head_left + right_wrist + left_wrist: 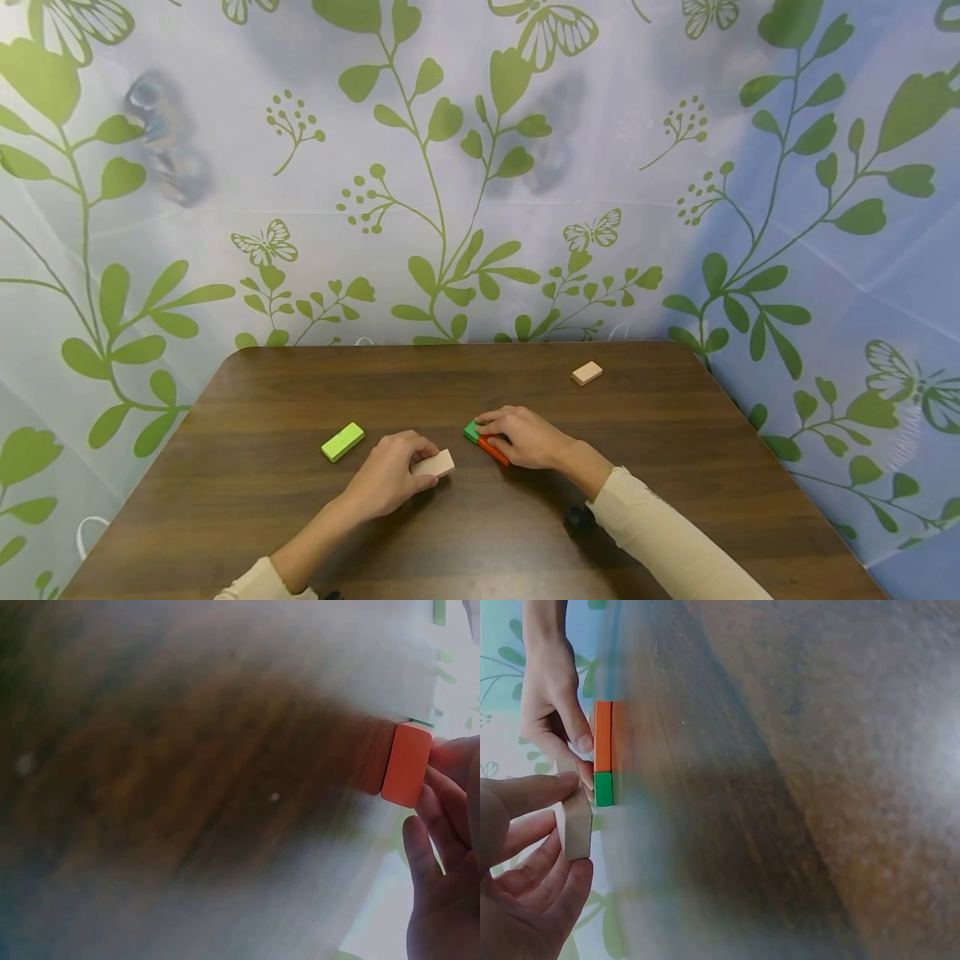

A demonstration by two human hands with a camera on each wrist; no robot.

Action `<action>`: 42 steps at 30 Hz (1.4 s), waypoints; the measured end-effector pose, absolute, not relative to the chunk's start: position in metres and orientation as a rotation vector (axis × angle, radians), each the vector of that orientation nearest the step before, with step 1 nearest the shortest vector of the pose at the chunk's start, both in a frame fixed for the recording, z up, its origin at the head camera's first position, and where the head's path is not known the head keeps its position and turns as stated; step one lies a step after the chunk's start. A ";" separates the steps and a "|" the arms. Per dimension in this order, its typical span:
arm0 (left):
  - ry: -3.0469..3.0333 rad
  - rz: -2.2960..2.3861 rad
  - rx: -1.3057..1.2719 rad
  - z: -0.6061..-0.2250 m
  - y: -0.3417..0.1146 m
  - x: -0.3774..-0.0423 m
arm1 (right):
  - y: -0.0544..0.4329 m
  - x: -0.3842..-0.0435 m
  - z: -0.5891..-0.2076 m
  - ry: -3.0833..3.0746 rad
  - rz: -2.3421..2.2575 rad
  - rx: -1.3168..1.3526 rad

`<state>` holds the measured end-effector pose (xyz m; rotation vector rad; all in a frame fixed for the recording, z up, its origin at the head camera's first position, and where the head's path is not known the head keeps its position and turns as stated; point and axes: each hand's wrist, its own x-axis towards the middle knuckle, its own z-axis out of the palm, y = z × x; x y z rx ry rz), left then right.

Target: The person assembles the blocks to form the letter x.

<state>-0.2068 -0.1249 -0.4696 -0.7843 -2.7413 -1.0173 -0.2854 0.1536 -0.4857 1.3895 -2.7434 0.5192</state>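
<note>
Left hand (386,475) pinches a pale block (435,464); right hand (525,439) touches a coloured pair

Head view: the pale block sits between the left thumb and fingers, its end pointing toward the table's (675,433) right edge; this hold probably leaves that end free to see. Around the table's middle, a green block (471,431) and an orange block (491,451) meet end to end, green closer to the far edge. A lime block (343,442) lies toward the left edge, a second pale block (587,373) near the far right corner; both rest apart from the hands, so unlikely to be knocked.

Left wrist view: the pinched block appears raised off the table, perhaps to keep it from scraping. The coloured pair lies flush.

Right wrist view: fingertips meet the orange block's upper side, likely steadying the pair; whether they clamp it, I cannot tell.
</note>
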 end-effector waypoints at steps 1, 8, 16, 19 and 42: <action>-2.735 -1.022 -0.780 -0.470 -0.125 -0.207 | 0.154 -0.285 -0.486 -2.745 0.522 1.389; -2.742 -1.122 -0.733 -0.472 -0.123 -0.212 | 0.154 -0.286 -0.486 -2.748 0.519 1.383; -2.761 -1.254 -0.598 -0.481 -0.120 -0.222 | 0.154 -0.288 -0.488 -2.737 0.511 1.388; -2.760 -1.302 -0.541 -0.486 -0.118 -0.225 | 0.154 -0.288 -0.488 -2.743 0.519 1.386; -2.802 -1.324 -0.331 -0.492 -0.092 -0.232 | 0.155 -0.287 -0.488 -2.744 0.509 1.381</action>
